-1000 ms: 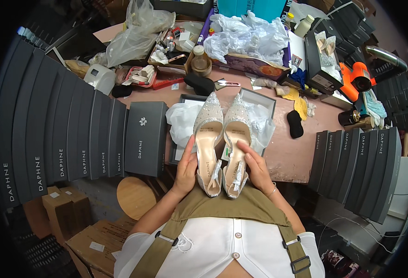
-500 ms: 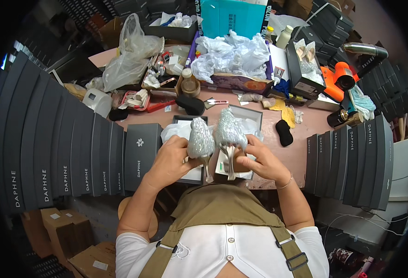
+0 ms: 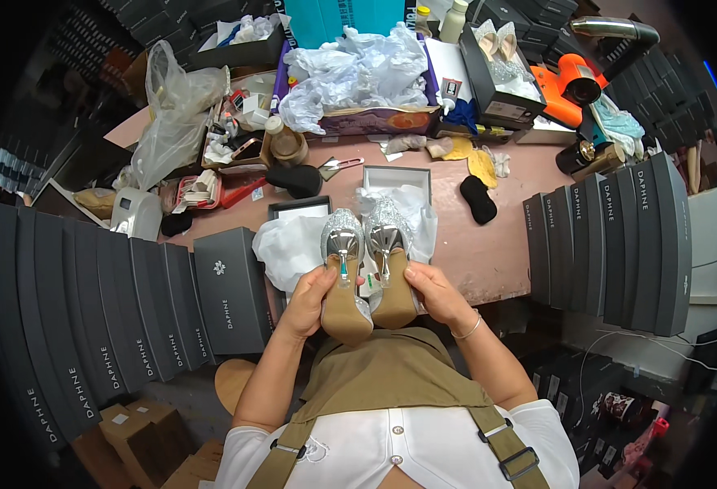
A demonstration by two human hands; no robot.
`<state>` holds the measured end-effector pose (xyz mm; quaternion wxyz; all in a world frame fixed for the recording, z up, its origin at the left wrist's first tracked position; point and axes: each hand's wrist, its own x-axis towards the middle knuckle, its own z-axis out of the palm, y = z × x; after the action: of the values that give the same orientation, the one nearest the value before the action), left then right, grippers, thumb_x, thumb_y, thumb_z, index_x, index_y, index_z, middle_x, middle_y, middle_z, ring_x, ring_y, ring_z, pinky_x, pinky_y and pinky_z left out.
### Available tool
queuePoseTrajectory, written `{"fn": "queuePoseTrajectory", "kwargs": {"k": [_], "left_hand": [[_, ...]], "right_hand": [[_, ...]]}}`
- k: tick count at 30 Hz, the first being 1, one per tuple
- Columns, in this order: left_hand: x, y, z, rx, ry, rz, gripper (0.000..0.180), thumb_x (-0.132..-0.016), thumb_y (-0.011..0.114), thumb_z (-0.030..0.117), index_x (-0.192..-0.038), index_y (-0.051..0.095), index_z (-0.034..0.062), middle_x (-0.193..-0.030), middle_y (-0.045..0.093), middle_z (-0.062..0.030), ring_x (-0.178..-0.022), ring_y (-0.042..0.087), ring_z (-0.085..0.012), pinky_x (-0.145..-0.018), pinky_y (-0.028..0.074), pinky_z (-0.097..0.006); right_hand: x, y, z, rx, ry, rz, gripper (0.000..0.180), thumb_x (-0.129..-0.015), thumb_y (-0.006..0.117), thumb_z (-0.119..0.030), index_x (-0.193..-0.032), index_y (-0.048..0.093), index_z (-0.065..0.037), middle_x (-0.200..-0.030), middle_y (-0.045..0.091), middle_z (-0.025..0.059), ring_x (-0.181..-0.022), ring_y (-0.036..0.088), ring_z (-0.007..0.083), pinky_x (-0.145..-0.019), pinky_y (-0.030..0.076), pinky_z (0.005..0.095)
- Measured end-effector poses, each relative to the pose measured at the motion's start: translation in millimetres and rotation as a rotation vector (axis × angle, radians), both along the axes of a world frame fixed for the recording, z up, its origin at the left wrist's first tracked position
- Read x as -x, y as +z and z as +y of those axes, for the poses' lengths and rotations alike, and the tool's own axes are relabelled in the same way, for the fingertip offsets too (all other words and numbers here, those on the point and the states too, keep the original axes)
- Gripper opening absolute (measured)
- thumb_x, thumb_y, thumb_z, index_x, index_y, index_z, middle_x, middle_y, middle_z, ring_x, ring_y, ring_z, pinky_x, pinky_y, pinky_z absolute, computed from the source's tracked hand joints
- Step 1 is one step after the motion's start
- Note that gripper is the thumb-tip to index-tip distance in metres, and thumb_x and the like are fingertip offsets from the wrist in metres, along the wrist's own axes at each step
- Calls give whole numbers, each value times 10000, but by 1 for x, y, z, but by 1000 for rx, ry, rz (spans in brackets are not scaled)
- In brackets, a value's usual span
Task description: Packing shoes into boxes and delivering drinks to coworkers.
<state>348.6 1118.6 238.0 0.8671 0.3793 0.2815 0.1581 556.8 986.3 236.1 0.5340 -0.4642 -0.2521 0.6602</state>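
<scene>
A pair of silver glittery high-heeled shoes is held side by side, tan soles turned up and toes pointing back at my apron. My left hand (image 3: pixel 308 301) grips the left shoe (image 3: pixel 347 316) along its outer side, thumb against the sole's edge. On the other side, my right hand (image 3: pixel 438 295) clasps the right shoe (image 3: pixel 394 306) the same way. Both slim shiny heels stick up from the far ends. Beyond the shoes lies an open grey shoebox (image 3: pixel 397 177) with white tissue paper (image 3: pixel 289 248) spilling around it; the shoes hide part of it.
Dark shoeboxes stand in rows at left (image 3: pixel 142 306) and right (image 3: pixel 599 244). At the back are a purple carton (image 3: pixel 375 122) of crumpled paper, an orange heat gun (image 3: pixel 569 90) and a glass jar (image 3: pixel 286 145). A black pad (image 3: pixel 478 200) lies right of the box.
The shoes have been turned over, from glittery uppers facing up to tan soles facing up, and drawn closer to me. My grip has shifted to their outer sides. The view has shifted too.
</scene>
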Motion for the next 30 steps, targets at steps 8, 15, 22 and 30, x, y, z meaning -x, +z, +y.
{"fn": "queuePoseTrajectory", "kwargs": {"k": [8,15,22,30], "left_hand": [[-11,2,-5,15,-4,-45,420,-988,436,297,-1231,488,-42,-1099,628,-145,-968,622,-170,-857,505,-302],[1,-1,14,-243,-10,-3,358,-932,568,176,-1204,509,-48,-1113,623,-137,-1010,625,-199,-863,519,-344],[22,-60,50,-1218,123,229,247,-786,651,-12,-1018,679,68,-1150,638,-104,-1215,505,-305,-1029,382,-398],[45,-133,49,-1402,-219,641,419,-701,505,-106,-1066,642,49,-1127,623,-145,-1203,479,-370,-1064,339,-424]], "right_hand": [[-3,7,-5,-3,-46,-28,367,-1012,410,-278,-1191,537,15,-998,602,10,-879,547,60,-774,471,219],[-54,-4,-17,36,-320,-477,314,-1002,418,-255,-841,565,-29,-738,534,-40,-683,482,29,-571,410,219],[-138,-135,-24,450,-279,-860,342,-925,529,-274,-1065,584,32,-866,626,128,-803,592,239,-748,470,361],[-77,-69,83,-163,236,-1840,515,-748,710,-300,-1180,562,-60,-1245,515,170,-1238,412,363,-1093,185,556]]}}
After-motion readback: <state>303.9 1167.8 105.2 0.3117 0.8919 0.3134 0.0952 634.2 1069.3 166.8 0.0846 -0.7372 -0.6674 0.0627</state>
